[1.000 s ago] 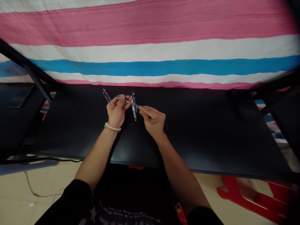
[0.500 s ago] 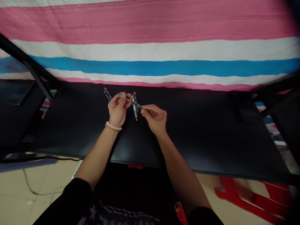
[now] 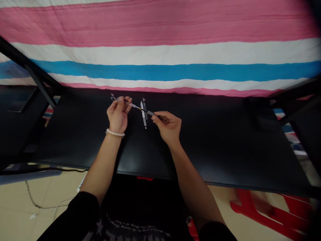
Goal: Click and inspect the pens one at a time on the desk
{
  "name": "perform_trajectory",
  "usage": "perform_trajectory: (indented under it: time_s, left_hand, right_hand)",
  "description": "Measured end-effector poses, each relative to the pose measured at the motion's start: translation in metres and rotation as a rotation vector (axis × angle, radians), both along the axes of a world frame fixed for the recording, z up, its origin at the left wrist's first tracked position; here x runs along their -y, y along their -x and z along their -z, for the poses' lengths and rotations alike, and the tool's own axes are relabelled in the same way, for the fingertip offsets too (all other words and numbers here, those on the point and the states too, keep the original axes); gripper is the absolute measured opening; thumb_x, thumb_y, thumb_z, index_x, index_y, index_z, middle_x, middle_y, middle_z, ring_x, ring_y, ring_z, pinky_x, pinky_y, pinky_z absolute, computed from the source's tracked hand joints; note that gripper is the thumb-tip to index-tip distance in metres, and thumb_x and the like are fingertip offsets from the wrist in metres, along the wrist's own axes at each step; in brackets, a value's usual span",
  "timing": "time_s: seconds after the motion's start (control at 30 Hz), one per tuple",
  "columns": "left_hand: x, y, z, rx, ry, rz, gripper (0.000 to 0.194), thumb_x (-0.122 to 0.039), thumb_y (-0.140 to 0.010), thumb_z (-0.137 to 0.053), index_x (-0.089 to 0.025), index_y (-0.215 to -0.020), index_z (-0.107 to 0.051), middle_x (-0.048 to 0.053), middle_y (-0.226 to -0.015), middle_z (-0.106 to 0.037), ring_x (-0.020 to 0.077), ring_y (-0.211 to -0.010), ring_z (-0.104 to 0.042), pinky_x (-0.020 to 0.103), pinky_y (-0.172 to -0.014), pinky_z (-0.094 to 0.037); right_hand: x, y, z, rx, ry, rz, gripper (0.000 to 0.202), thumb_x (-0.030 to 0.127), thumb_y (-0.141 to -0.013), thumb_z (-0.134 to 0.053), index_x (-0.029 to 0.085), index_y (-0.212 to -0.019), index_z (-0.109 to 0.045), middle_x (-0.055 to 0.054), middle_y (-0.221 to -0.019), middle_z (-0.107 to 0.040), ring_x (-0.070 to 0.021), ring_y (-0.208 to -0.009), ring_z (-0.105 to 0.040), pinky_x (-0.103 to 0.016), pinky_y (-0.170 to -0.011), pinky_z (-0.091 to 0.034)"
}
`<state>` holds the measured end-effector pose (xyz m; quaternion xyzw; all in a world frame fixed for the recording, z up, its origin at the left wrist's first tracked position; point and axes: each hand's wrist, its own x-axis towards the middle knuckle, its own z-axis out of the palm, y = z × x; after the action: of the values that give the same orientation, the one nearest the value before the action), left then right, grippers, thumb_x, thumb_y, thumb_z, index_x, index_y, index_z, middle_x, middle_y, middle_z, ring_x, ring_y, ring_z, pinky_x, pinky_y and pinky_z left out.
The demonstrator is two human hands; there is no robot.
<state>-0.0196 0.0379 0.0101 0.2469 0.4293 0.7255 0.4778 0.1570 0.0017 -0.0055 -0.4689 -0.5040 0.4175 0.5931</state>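
Over black bench (image 3: 225, 144), left hand (image 3: 117, 115) pinches translucent pen barrel (image 3: 131, 104), right hand (image 3: 169, 128) pinches gray grip (image 3: 150, 113), thin refill (image 3: 139, 108), partly yellow, spanning between them.

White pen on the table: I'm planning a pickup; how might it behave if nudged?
The white pen may roll, being slim on a smooth-looking table. Its straight shape suggests stiffness. It could bump the dark pen beside it.

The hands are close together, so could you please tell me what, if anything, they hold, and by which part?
A slim pen: the left hand pinches it near its clear part, the right hand by its grey part.
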Motion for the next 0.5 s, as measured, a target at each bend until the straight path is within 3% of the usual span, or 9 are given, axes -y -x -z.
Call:
perform_trajectory:
  time_s: [0.2, 0.37, 0.5]
  left_hand:
    - [0.009, -0.02, -0.002, -0.01, 0.041, 0.168, 0.02, -0.034, -0.082, -0.08, -0.018, -0.086, -0.068, 0.007, -0.093, -0.077, 0.0187, -0.093, -0.075, 0.032, -0.087, -0.06]
    - [0.011, -0.025, -0.001, 0.05, 0.024, 0.202, 0.018, -0.031, -0.082, -0.08, -0.019, -0.086, -0.069, 0.006, -0.092, -0.077, 0.0176, -0.091, -0.075, 0.033, -0.089, -0.06]
    - [0.009, -0.021, -0.001, 0.018, 0.016, 0.163, 0.015, -0.031, -0.084, -0.078, -0.019, -0.086, -0.069, 0.006, -0.092, -0.077, 0.0182, -0.091, -0.076, 0.033, -0.089, -0.059]
  right_hand:
    - [0.005, 0.008, 0.005, 0.078, -0.017, 0.044, 0.02, 0.041, -0.08, -0.079, 0.024, -0.09, -0.078, -0.004, -0.091, -0.077, -0.0184, -0.079, -0.073, -0.035, -0.074, -0.063]
    - [0.007, 0.011, 0.005, 0.024, 0.092, -0.011, 0.033, 0.052, -0.087, -0.069, 0.021, -0.096, -0.077, -0.003, -0.076, -0.075, -0.0164, -0.062, -0.072, -0.031, -0.059, -0.063]
    - [0.005, 0.009, 0.004, 0.04, 0.009, -0.04, 0.039, 0.046, -0.078, -0.081, 0.026, -0.111, -0.074, -0.004, -0.099, -0.077, -0.0189, -0.086, -0.075, -0.034, -0.077, -0.065]
